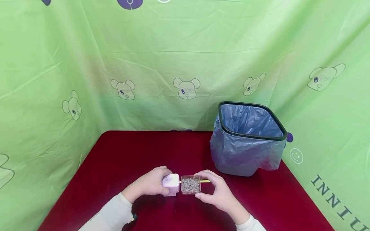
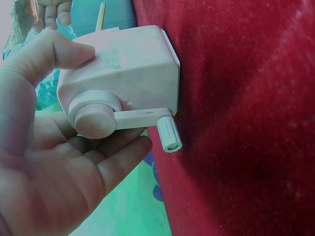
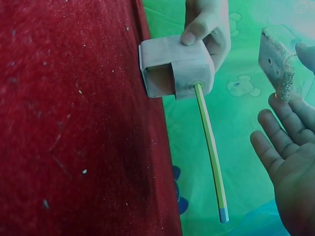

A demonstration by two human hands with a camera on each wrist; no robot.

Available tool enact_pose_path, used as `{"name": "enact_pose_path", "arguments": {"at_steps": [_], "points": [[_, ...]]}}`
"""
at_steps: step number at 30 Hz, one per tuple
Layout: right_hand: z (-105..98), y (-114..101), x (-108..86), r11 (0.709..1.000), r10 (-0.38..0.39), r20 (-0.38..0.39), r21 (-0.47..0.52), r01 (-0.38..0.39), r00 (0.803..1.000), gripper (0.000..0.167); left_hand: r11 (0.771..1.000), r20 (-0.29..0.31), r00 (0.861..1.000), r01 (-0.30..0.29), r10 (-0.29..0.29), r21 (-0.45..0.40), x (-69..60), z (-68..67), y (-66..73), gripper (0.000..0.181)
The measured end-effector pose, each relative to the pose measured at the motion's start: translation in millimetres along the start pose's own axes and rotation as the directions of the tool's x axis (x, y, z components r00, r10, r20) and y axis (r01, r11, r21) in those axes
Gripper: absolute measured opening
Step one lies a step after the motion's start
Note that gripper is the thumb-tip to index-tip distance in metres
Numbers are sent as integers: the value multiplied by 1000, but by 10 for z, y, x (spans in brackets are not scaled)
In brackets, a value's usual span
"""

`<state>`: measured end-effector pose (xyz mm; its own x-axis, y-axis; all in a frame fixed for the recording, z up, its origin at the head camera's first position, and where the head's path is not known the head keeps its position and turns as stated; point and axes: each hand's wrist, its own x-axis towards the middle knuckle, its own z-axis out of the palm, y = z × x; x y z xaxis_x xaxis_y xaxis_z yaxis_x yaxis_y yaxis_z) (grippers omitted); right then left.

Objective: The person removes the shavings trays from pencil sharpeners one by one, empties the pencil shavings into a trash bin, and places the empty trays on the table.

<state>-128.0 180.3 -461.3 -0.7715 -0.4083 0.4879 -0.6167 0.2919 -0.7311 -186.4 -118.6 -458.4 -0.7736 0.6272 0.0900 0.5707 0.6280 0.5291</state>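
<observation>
A pale pink crank sharpener [image 1: 171,181] is gripped by my left hand [image 1: 151,182]; its handle [image 2: 140,118] faces the left wrist camera. From the sharpener's side sticks a yellow-green pencil [image 3: 210,147] with a blue end. In the right wrist view an open slot [image 3: 160,80] shows in the sharpener's body. My right hand [image 1: 215,192] holds a clear small box [image 1: 190,185] between thumb and fingers, with grey-brown shavings inside. The box is apart from the sharpener, and in the head view it overlaps the pencil.
A grey bin [image 1: 245,154] with a blue bag liner and a black rim stands at the table's right rear. The table has a dark red cover [image 1: 138,150], with small specks on it in the right wrist view. Green printed cloth [image 1: 156,64] hangs behind and at both sides.
</observation>
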Motion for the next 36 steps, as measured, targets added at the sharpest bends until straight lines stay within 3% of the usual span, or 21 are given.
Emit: {"name": "enact_pose_path", "arguments": {"at_steps": [7,19,24,36], "points": [[-20,11,3,1000,8,2,-8,-8,1000,53,1000,4,1000,26,-26,5,-4,21,-15,56],[-87,-43,29,998,19,-17,-53,-20,1000,54,1000,-2,1000,20,-20,12,-4,1,12,56],[-103,-56,23,997,43,-28,-61,-45,999,54,1000,11,1000,20,-21,23,-3,-14,22,57],[-173,-85,32,999,22,-52,-36,-24,998,55,998,67,996,52,-54,26,-12,-95,67,55]]}}
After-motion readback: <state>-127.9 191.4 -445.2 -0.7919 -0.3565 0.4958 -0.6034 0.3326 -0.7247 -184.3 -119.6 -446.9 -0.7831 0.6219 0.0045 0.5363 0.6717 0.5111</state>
